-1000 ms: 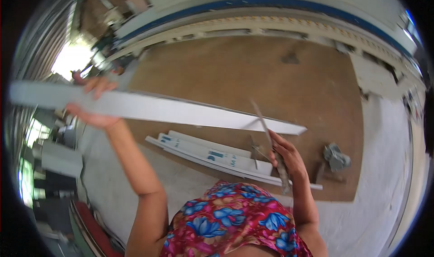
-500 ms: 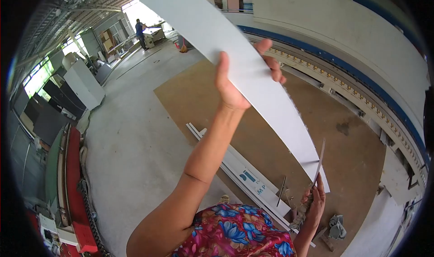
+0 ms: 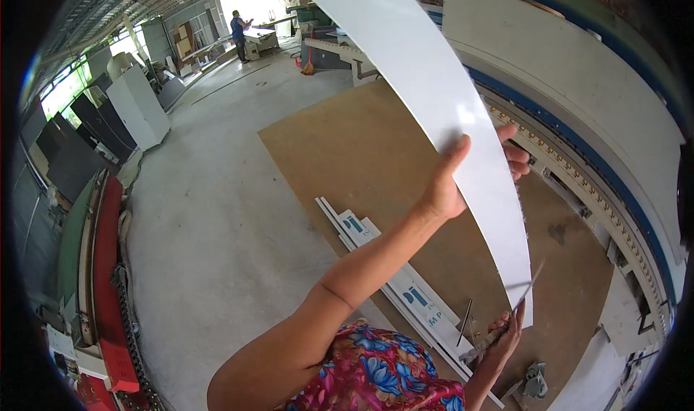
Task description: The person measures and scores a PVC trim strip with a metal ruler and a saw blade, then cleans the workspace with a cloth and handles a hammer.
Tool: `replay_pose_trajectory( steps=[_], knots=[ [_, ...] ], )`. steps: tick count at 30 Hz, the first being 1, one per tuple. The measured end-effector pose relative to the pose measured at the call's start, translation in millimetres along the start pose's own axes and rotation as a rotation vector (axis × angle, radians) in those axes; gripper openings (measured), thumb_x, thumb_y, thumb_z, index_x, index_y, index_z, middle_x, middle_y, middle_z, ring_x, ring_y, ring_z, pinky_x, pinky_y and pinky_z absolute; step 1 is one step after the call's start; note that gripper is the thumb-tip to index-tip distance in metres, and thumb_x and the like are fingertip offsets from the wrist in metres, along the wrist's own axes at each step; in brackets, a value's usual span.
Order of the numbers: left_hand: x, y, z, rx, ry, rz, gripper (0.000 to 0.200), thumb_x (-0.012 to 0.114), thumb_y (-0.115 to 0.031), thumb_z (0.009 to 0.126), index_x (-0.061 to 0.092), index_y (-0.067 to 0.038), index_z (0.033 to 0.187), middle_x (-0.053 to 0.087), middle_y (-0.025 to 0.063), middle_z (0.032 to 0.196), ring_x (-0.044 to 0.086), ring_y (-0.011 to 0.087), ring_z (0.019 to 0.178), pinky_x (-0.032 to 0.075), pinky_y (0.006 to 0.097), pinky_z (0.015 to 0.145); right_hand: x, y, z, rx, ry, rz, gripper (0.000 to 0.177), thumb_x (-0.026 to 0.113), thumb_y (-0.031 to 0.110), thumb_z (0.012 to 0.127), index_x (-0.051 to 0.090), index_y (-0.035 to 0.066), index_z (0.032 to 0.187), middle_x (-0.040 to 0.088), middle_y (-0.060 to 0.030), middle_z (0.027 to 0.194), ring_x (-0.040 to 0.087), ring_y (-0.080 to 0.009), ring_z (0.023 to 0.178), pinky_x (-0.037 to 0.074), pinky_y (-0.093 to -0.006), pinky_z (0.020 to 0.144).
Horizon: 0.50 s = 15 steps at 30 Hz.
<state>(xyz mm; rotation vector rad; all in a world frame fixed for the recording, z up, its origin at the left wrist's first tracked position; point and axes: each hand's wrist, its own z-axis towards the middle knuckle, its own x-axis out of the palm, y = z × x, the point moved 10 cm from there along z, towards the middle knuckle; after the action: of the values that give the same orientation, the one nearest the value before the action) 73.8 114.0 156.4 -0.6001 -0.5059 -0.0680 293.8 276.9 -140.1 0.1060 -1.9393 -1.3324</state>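
A long white strip (image 3: 426,71) rises from the lower right to the top of the view. My left hand (image 3: 452,183) grips it around its middle, thumb on the near face and fingers behind the far edge. Near the strip's lower end, my right hand (image 3: 510,331) is closed around a thin, blade-like tool (image 3: 533,282) whose tip lies along the strip's edge. The tool's handle is mostly hidden by the fingers.
White panels with blue lettering (image 3: 416,295) lie on a brown board (image 3: 325,151). A grey crumpled cloth (image 3: 536,380) lies at lower right. A long machine (image 3: 571,71) stands on the right, red equipment (image 3: 108,266) on the left. A person (image 3: 238,35) stands far back.
My left hand and the white strip have shifted right and down in the view. The right hand and its tool sit slightly lower. The camera view has also shifted.
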Motion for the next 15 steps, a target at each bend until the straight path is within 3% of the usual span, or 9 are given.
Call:
replay_pose_trajectory(
  steps=[2,4,10,13,14,15],
  knots=[
    [-3,0,-6,-0.017,-0.029,0.020,0.073,0.035,-0.058,0.084,0.038,-0.002,0.130,0.055,0.0204,0.107,0.054,0.0307,0.100,0.040,0.0413,0.090,-30,-22,9,-0.010,-0.112,0.061,0.047,0.040,0.006,0.089,0.035,0.016,0.135,0.047,-0.0010,0.068,0.045,-0.0068,0.052,0.040,-0.0202,0.045],
    [-9,-4,-11,-0.019,-0.041,0.037,0.072,0.036,-0.057,0.085,0.036,-0.001,0.130,0.055,0.0204,0.108,0.054,0.0298,0.100,0.040,0.0399,0.090,-19,-29,3,-0.019,-0.182,0.073,0.048,0.040,0.007,0.089,0.034,0.017,0.135,0.048,-0.0012,0.070,0.047,-0.0066,0.054,0.041,-0.0201,0.046],
    [-30,-16,-27,-0.004,-0.114,0.049,0.069,0.037,-0.053,0.086,0.035,0.000,0.131,0.054,0.0205,0.109,0.053,0.0293,0.104,0.040,0.0378,0.091,97,-12,-31,-0.115,0.079,-0.064,0.047,0.040,0.008,0.090,0.033,0.013,0.136,0.048,-0.0011,0.070,0.046,-0.0062,0.054,0.041,-0.0197,0.046],
    [-42,-18,-36,-0.021,-0.140,0.056,0.067,0.037,-0.050,0.088,0.033,0.000,0.132,0.053,0.0198,0.112,0.051,0.0276,0.107,0.039,0.0365,0.093,96,-19,-30,-0.113,0.049,-0.083,0.048,0.041,0.008,0.090,0.032,0.013,0.136,0.048,-0.0013,0.069,0.046,-0.0064,0.055,0.042,-0.0198,0.047],
    [-46,-20,-39,-0.028,-0.150,0.059,0.066,0.036,-0.049,0.088,0.032,0.000,0.133,0.052,0.0195,0.113,0.051,0.0269,0.108,0.038,0.0360,0.093,79,-31,-21,-0.099,0.075,-0.065,0.048,0.042,0.009,0.090,0.033,0.019,0.135,0.048,-0.0002,0.073,0.046,-0.0059,0.057,0.042,-0.0185,0.048],
    [-49,-23,-42,-0.028,-0.148,0.069,0.065,0.036,-0.048,0.089,0.031,0.000,0.133,0.052,0.0191,0.113,0.050,0.0263,0.109,0.038,0.0356,0.094,60,-42,-13,-0.068,-0.003,0.060,0.048,0.043,0.008,0.089,0.033,0.018,0.135,0.048,-0.0010,0.073,0.046,-0.0064,0.057,0.043,-0.0192,0.049]
  ],
)
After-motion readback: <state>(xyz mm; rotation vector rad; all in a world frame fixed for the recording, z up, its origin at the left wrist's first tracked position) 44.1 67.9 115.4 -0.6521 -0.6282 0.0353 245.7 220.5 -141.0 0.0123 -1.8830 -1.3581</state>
